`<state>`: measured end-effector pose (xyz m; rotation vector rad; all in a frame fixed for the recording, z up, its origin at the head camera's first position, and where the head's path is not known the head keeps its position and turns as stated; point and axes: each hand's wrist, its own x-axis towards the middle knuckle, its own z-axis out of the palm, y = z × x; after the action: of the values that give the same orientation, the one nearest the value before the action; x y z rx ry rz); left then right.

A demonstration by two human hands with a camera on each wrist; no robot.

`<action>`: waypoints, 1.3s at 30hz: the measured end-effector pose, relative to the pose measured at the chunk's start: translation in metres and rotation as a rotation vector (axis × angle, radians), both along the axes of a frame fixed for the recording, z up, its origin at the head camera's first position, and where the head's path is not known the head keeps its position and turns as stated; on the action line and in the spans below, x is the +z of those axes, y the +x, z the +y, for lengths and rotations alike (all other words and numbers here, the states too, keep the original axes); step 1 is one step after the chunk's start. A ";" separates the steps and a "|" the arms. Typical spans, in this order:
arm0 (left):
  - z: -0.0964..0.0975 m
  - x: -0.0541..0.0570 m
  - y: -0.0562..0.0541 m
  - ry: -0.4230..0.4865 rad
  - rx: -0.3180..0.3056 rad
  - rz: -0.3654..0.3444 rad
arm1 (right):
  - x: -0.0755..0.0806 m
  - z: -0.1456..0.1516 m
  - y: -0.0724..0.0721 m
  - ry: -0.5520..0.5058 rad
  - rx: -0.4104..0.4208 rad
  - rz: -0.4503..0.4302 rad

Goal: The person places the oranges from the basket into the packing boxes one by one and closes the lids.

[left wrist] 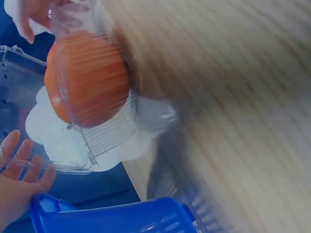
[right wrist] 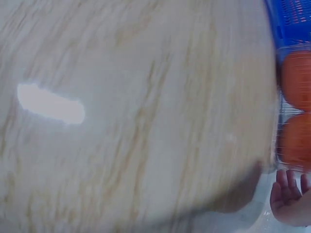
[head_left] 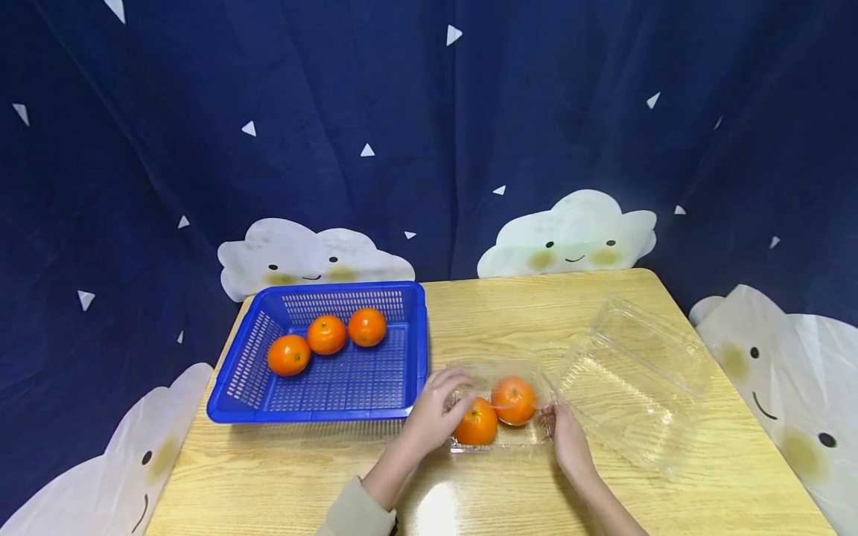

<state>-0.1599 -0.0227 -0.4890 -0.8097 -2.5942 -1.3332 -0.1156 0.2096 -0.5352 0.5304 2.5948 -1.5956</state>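
A clear plastic clamshell box holds two oranges, a left one and a right one. My left hand is at the box's left end, thumb near the left orange. In the left wrist view the fingers of this left hand are spread at the edge of a raised clear lid. My right hand grips the opposite end of the box. Its fingers curl up at that end in the right wrist view, where the right hand shows at the lower right.
Left of the box stands a blue plastic basket with three oranges inside. To the right, another clear plastic box lies unfolded on the wooden table. A dark blue curtain with cloud shapes hangs behind.
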 end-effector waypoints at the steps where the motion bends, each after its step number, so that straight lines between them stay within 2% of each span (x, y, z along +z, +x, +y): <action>1: 0.000 0.000 0.002 -0.014 -0.002 0.015 | 0.002 0.000 0.000 -0.064 -0.016 -0.013; 4: 0.000 -0.001 0.006 -0.056 -0.009 0.039 | 0.006 0.001 0.001 -0.239 -0.055 -0.042; 10: -0.003 -0.007 0.012 -0.125 -0.025 0.099 | 0.009 0.004 0.005 -0.341 -0.038 -0.054; 17: -0.005 -0.018 0.017 -0.152 -0.041 0.169 | 0.009 0.007 0.010 -0.325 0.017 -0.048; 23: -0.007 -0.024 0.019 -0.177 -0.054 0.176 | 0.006 0.007 0.013 -0.275 0.069 0.010; 32: -0.012 -0.032 0.022 -0.214 -0.088 0.203 | 0.001 0.009 0.016 -0.269 0.072 0.020; 39: -0.014 -0.040 0.026 -0.243 -0.088 0.224 | -0.007 0.012 0.019 -0.247 0.062 0.056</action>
<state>-0.1344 -0.0366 -0.5289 -1.0534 -2.5954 -0.8944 -0.0968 0.2214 -0.5422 0.3883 2.3754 -1.8980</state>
